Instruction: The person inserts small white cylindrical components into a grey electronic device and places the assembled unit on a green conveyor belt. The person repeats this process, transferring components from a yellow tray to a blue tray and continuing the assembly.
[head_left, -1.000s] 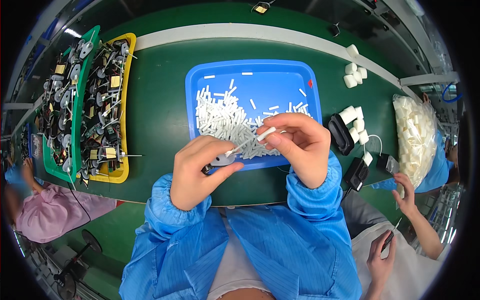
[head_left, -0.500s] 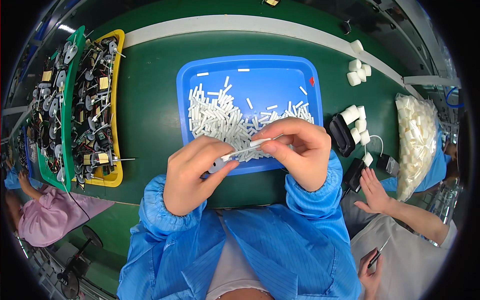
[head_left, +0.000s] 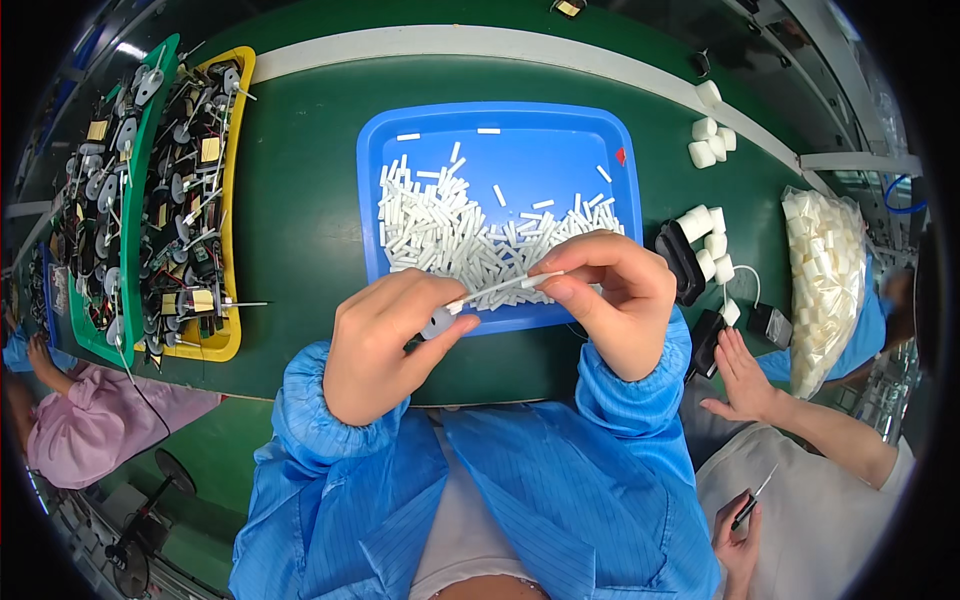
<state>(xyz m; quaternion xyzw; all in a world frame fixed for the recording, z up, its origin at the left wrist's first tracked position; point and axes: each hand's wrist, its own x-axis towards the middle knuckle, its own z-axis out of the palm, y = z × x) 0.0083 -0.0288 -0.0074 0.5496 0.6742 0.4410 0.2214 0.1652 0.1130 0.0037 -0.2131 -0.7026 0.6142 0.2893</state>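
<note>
Above the near edge of the blue tray, my left hand (head_left: pixel 387 335) pinches a small part with a grey disc (head_left: pixel 438 322) and a thin pale rod (head_left: pixel 493 290). The rod points right and slightly upward. At its far end, my right hand (head_left: pixel 615 298) grips a short white tube (head_left: pixel 540 278) between thumb and fingertips, roughly in line with the rod. Whether the rod's tip sits inside the tube is too small to tell. Beneath both hands, the blue tray (head_left: pixel 540 112) holds a heap of similar white tubes (head_left: pixel 430 215).
Left stand a green bin (head_left: pixel 135 200) and a yellow bin (head_left: pixel 235 150), full of parts with discs and rods. Right are white cylindrical pieces (head_left: pixel 703 153), a black case (head_left: pixel 680 262) and a clear bag (head_left: pixel 825 285) of white pieces. A co-worker's hand (head_left: pixel 745 380) rests on the right.
My right hand has shifted slightly right with the white tube, and more of the thin rod shows between my hands. My left hand keeps its pinch on the disc part.
</note>
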